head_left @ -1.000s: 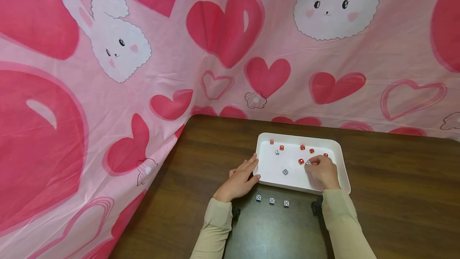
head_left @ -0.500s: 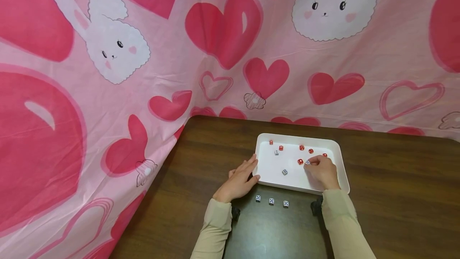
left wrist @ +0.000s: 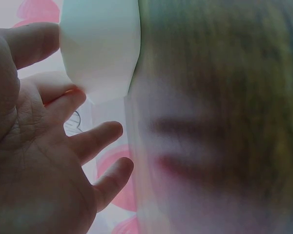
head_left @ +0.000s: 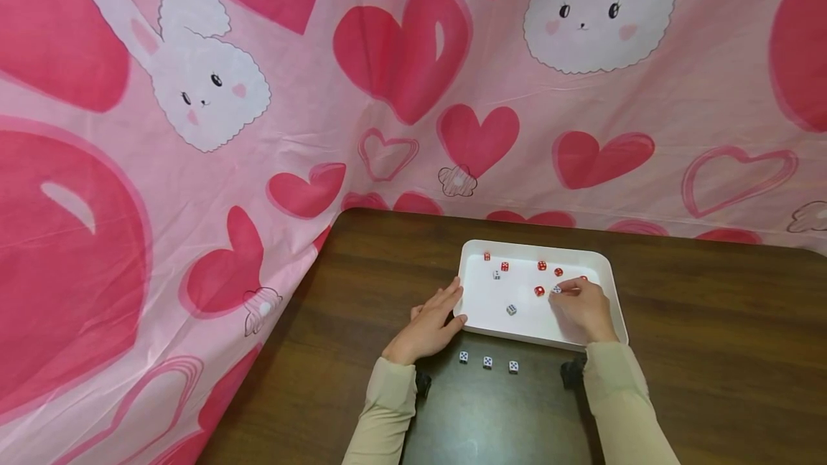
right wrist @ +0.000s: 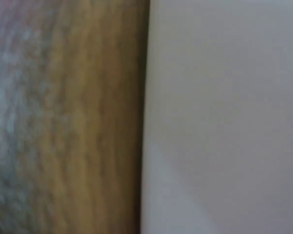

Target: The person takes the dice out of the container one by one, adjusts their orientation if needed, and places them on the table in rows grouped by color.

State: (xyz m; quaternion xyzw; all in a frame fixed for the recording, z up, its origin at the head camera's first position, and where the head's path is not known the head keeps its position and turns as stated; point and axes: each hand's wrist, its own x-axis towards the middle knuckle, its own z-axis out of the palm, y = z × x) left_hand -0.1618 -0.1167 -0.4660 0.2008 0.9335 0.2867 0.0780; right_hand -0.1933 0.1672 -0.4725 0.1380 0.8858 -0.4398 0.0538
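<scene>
Inside the white tray (head_left: 517,338), my right hand (head_left: 586,311) pinches a white die (head_left: 557,289) between thumb and fingertips. Two more white dice, a far one (head_left: 497,275) and a near one (head_left: 512,310), lie in the tray among several red dice, such as a red die (head_left: 539,291) just left of the pinched one. My left hand (head_left: 426,327) rests against the tray's left end; in the left wrist view its fingers extend beside the tray wall (left wrist: 101,44). The right wrist view shows tray wall (right wrist: 224,117), with the right hand out of sight.
In front of the tray, a left die (head_left: 464,357), a middle die (head_left: 487,362) and a right die (head_left: 513,367), all white, form a row on the dark wooden table (head_left: 711,350). A pink heart-and-rabbit cloth (head_left: 400,163) hangs behind and to the left.
My right hand has shifted slightly right with the white die, away from the nearby red die. The left hand keeps its place at the tray.
</scene>
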